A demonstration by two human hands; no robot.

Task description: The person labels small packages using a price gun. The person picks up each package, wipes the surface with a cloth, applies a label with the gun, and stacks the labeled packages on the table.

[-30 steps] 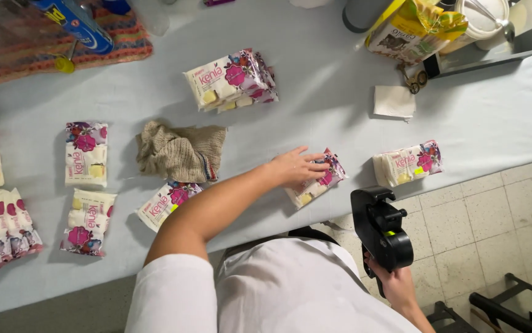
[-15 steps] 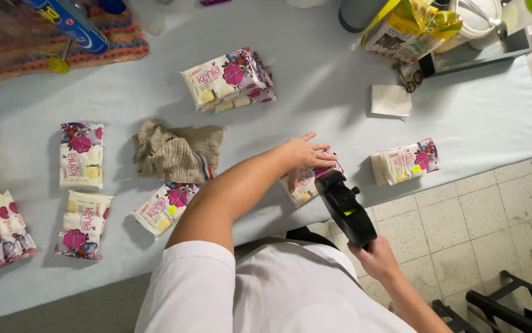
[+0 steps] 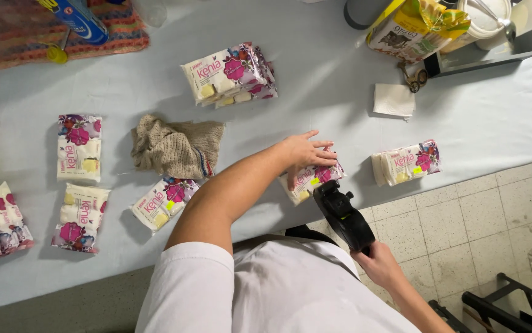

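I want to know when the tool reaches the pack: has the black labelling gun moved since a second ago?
Yes. The black labelling gun in the right hand came up from beside the table edge onto the pack.

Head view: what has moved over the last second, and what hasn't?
The right hand has brought the black label gun up from below the table edge, so its nose now meets the packet under the left hand. The left hand stayed flat on that packet, and the right kept its grip on the gun. The other packets, the brown cloth and the table are unchanged.
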